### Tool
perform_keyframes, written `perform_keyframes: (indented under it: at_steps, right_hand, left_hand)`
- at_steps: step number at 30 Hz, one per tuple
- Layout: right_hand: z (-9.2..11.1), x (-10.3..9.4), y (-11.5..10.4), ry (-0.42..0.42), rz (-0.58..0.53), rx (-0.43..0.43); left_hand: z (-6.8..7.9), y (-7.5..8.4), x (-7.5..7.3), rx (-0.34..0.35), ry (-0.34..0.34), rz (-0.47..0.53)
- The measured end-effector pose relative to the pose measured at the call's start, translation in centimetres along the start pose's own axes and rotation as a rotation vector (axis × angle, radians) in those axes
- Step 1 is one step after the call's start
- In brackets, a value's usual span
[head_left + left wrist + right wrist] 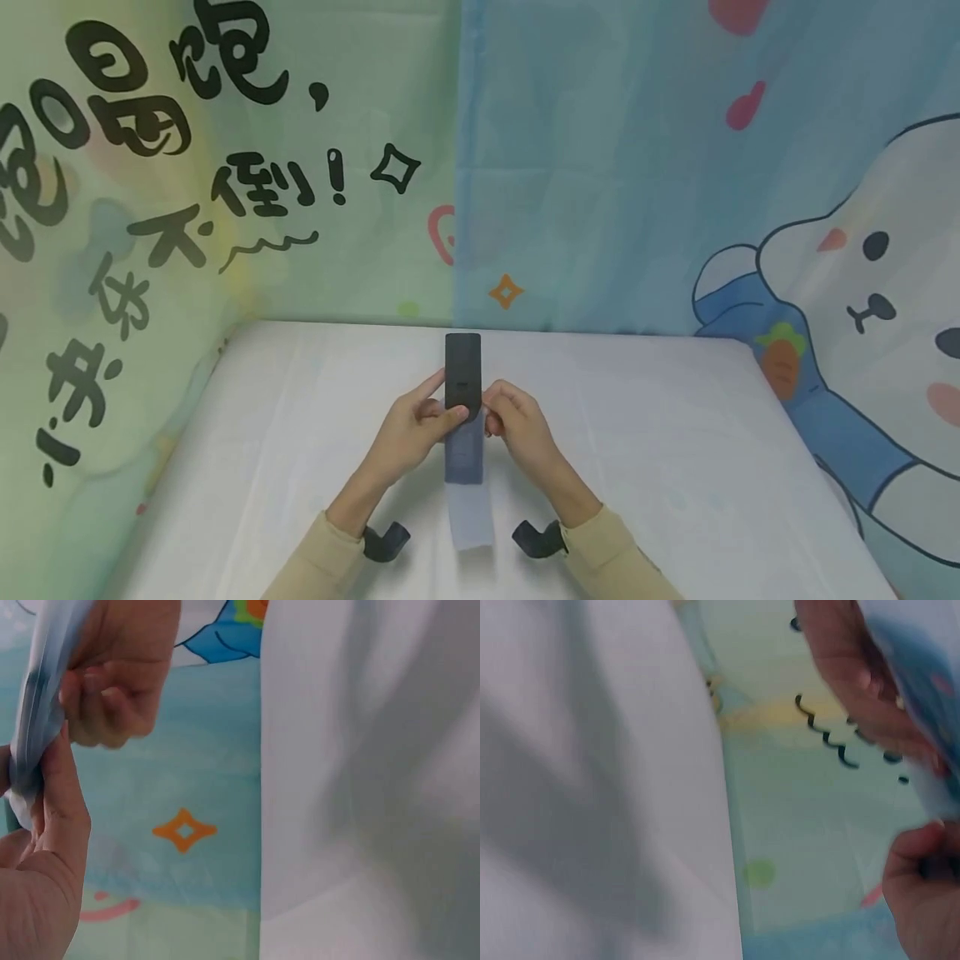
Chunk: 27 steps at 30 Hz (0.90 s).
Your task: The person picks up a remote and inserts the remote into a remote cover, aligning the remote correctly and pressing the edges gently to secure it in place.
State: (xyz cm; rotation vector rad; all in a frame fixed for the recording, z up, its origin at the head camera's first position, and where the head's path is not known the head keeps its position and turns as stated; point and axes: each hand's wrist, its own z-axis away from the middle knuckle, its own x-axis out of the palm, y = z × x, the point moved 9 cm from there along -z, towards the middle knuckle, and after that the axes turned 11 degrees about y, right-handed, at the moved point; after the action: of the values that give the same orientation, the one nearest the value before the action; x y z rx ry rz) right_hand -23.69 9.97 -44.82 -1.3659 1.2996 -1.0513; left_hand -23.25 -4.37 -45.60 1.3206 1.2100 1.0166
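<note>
Upright over the table stands a slim black rectangular piece [462, 367], with a bluish see-through plastic sleeve [463, 458] running down below it. The sleeve's pale end hangs lowest. My left hand [412, 429] pinches the lower part of the black piece, thumb across its front and fingers behind. At the right edge, my right hand [521, 425] has its fingers curled, thumb and forefinger pinching the side of the sleeve. From the left wrist, the sleeve [37, 690] shows edge-on between both hands. The right wrist view catches its blurred bluish face [922, 667].
A white-covered table [637, 467] lies under the hands. Printed curtains [360, 275] hang behind it and along its left side, and a rabbit print [825, 333] covers the right. Dark wrist mounts [538, 540] stick out inward from both cuffs.
</note>
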Motion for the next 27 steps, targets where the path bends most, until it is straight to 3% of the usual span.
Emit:
perform_keyframes:
  at_steps: [6, 11, 16, 23, 27]
  right_hand:
    - [0.3, 0.9, -0.5, -0.113, 0.096, -0.099]
    - [-0.2, 0.3, -0.5, -0.076, 0.19, -0.061]
    - [-1.7, -1.0, -1.8, 0.048, 0.229, -0.093]
    - [-3.0, -0.4, -3.9, -0.029, 0.203, -0.2]
    - [-3.2, -0.9, -4.3, 0.01, 0.173, -0.241]
  left_hand:
    - [0.0, 0.0, -1.4, 0.01, 0.133, -0.004]
    - [0.0, -0.1, -1.6, 0.021, 0.17, -0.012]
    - [0.0, -0.5, -1.0, 0.027, 0.139, -0.091]
    - [0.3, -0.5, 0.1, 0.047, 0.07, -0.101]
    - [0.6, -1.0, 0.1, -0.013, 0.051, -0.015]
